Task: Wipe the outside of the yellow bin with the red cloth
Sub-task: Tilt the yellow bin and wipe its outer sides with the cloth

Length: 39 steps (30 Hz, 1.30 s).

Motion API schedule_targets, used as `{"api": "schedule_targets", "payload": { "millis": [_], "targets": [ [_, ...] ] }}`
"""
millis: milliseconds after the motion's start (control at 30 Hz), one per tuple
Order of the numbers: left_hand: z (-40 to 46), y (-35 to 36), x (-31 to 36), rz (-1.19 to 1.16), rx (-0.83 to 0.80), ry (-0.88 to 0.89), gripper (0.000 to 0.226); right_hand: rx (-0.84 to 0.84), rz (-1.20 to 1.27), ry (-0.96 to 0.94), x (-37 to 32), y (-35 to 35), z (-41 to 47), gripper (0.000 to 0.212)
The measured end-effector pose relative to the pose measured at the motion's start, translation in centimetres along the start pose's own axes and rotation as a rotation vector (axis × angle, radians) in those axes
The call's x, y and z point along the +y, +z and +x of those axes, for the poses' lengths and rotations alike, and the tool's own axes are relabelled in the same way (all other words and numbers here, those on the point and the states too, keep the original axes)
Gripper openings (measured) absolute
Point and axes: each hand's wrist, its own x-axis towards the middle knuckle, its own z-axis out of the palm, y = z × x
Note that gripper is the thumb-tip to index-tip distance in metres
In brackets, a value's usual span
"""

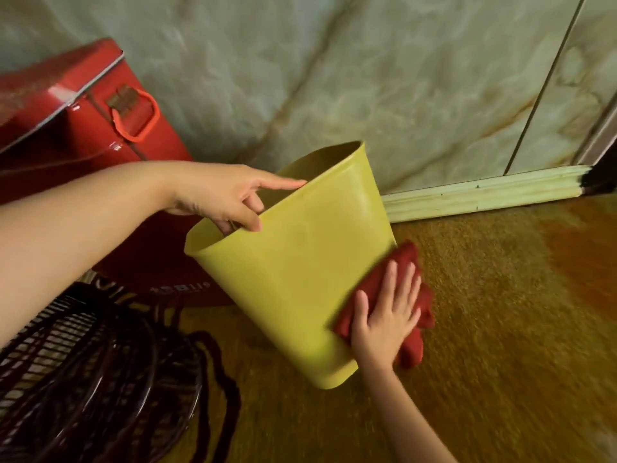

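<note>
Hidden: I cannot see the yellow bin (pixel 293 262) base contact; whether it touches the carpeted floor (pixel 484 312) I cannot tell. Part of the red cloth (pixel 410 262) is covered by my right hand (pixel 387 315); both forearms are cut off at the frame edge. The dark wire basket (pixel 93 372) is cropped at the lower left.

Orientation: bin tilted, long axis running from the mouth at upper left to the base at lower right, opening toward the red metal trunk (pixel 76 115).

Left hand (pixel 220 195): fingers clamped over the rim, some inside. Right hand: fingers spread flat, pressing the cloth against the bin's outer side wall near the base.

Room: open carpet to the right, up to the skirting board (pixel 484 195); trunk and basket crowd the left.
</note>
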Motion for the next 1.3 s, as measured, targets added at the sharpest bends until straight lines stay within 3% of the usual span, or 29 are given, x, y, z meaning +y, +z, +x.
{"api": "schedule_targets", "payload": {
  "millis": [67, 100, 267, 400, 533, 600, 767, 867, 1033, 1167, 1300],
  "targets": [
    [0.0, 0.1, 0.3, -0.030, -0.026, 0.012, 0.078, 0.026, 0.148, 0.228, -0.6, 0.2, -0.8, 0.067],
    [0.1, 0.1, 0.3, -0.036, -0.030, 0.021, 0.078, 0.023, 0.169, 0.243, -2.0, 0.4, -1.0, 0.068],
    [0.8, 0.2, 1.1, -0.021, -0.037, 0.040, 0.066, 0.018, 0.089, -0.290, -11.2, 1.3, -0.9, 0.056],
    [0.8, 0.2, 1.0, -0.101, -0.013, 0.042, 0.053, -0.016, 0.015, -0.422, -10.5, 0.2, 3.4, 0.057],
    [0.2, 0.2, 0.2, -0.134, 0.025, 0.024, 0.072, -0.065, 0.073, -0.005, -4.9, -1.3, 6.1, 0.057],
    [0.0, 0.3, 0.3, -0.114, 0.013, 0.042, 0.072, -0.043, 0.096, 0.074, -3.2, -1.6, 4.5, 0.058],
    [0.7, 0.7, 1.2, -0.121, 0.027, 0.096, 0.066, -0.097, -0.122, -0.488, -5.7, 1.3, -4.5, 0.053],
    [-0.6, 0.5, -0.4, -0.276, 0.033, 0.131, 0.056, -0.058, -0.160, -0.488, -7.2, 2.1, -3.6, 0.052],
    [-4.7, 0.0, -5.6, 0.367, 0.281, 0.120, 0.039, -0.097, -0.166, -0.359, -7.2, 2.3, -1.0, 0.055],
    [-4.0, -0.4, -5.1, 0.476, 0.343, 0.126, 0.011, -0.068, -0.109, -0.327, -6.9, 2.0, -0.8, 0.057],
    [-2.3, -0.5, -1.5, 0.315, 0.411, 0.210, 0.012, -0.066, 0.029, -0.274, -7.3, -0.7, 1.6, 0.056]
  ]
}}
